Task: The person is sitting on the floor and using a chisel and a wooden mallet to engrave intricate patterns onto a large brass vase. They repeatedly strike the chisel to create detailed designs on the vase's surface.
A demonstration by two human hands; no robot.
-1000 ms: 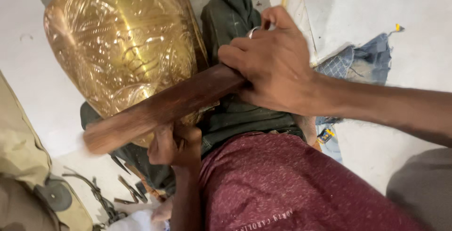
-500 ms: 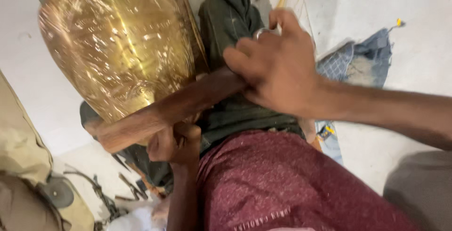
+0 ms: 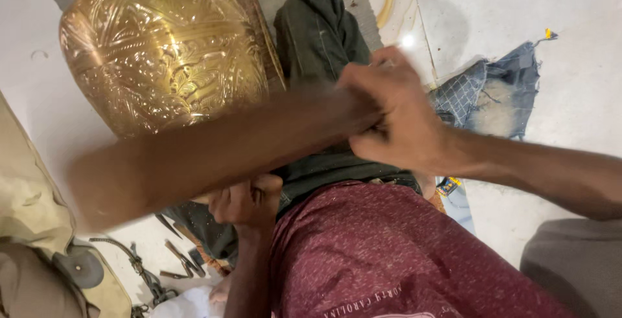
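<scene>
Brass pot (image 3: pixel 162 52) is mid-hammering — right hand (image 3: pixel 395 114) clenched on a blurred wooden stick (image 3: pixel 207 153), left hand (image 3: pixel 249 201) fisted just below it, contents unclear — so aim matters next.

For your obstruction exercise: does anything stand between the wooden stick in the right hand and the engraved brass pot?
Nothing visible does. The right hand grips the wooden stick, which is motion-blurred and crosses in front of the brass pot. The left hand sits below the stick, under the pot, not between them.
</scene>
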